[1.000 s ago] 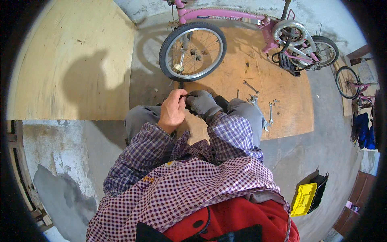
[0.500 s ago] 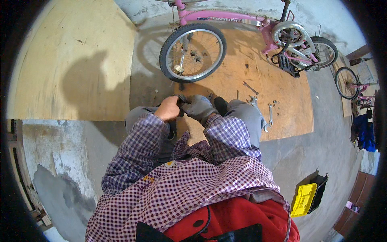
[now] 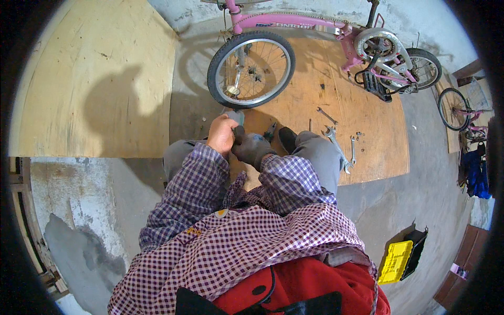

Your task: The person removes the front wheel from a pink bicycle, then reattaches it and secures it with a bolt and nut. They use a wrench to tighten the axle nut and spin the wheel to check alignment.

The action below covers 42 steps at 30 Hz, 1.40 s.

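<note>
Big plywood sheet [image 3: 94, 63] filling the upper left. Just left of centre, bare left hand [image 3: 220, 134] right at a gray cloth thing [image 3: 236, 116], maybe a glove; fingertips hidden, so can't tell if gripping or tucked in. Right beside it, gloved right hand [image 3: 253, 149], fingers bent in together, apparently clamped on the cloth's near end. Probably held low between the knees for steadiness and a decent view. Top centre, pink bike [image 3: 294, 21] along the wall, near wheel [image 3: 255, 72] just above the hands. Then some tool, maybe pliers, by the right shoe [image 3: 287, 139]. Centre right, wrenches [image 3: 353, 149] and small metal bits [image 3: 359, 134] on an orange board [image 3: 378, 157], likely laid out for easy reach. Lower right, yellow-and-black toolbox [image 3: 396, 261] on the floor; can't make out any contents. Far right, another pink bike [image 3: 454, 108].
</note>
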Motion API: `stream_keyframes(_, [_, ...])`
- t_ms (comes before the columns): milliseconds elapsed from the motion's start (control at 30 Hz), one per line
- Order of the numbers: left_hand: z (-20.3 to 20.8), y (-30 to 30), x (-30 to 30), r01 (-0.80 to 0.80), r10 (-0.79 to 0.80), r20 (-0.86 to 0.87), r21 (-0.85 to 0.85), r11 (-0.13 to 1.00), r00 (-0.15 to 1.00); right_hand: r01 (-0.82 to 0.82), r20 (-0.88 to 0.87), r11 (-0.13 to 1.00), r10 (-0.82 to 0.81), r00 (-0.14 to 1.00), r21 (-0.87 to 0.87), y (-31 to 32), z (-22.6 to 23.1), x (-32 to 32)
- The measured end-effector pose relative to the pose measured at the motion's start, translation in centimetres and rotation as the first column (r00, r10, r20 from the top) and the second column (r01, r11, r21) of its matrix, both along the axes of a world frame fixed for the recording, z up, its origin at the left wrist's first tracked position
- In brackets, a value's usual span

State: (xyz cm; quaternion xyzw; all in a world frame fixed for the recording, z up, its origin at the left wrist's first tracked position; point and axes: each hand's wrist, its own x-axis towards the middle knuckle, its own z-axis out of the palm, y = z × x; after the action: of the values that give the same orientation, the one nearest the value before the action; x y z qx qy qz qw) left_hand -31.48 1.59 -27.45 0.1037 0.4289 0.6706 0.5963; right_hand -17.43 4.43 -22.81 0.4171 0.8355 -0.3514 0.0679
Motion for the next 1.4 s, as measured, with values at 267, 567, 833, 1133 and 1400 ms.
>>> stream_keyframes(267, [-4.0,-2.4,0.0,0.516,-0.49,-0.807,-0.28,0.81,0.331,0.2,-0.133,0.978,-0.191,0.973,0.058,1.9,3.3,-0.1])
stream_keyframes(567, [-0.7,-3.8,-3.3,0.356,-0.294,-0.558,0.002,0.934,0.776,-0.088,-0.104,0.994,0.081,0.991,-0.06,-2.2,5.1,-1.9])
stream_keyframes(833, [3.3,-1.4,-1.6,0.107,-0.136,0.08,0.294,0.95,0.988,-0.078,-0.359,0.89,-0.1,0.928,-0.45,-1.0,2.8,1.2])
stream_keyframes(1133, [1.8,0.4,-0.8,0.285,-0.318,0.067,0.296,0.912,0.946,-0.229,-0.317,0.948,0.153,0.936,-0.221,-3.3,5.0,-0.3])
stream_keyframes(1400, [0.4,0.0,-3.2,0.195,-0.249,0.145,0.309,0.931,0.958,-0.167,-0.24,0.972,0.125,0.963,-0.164,-6.2,7.0,-2.8])
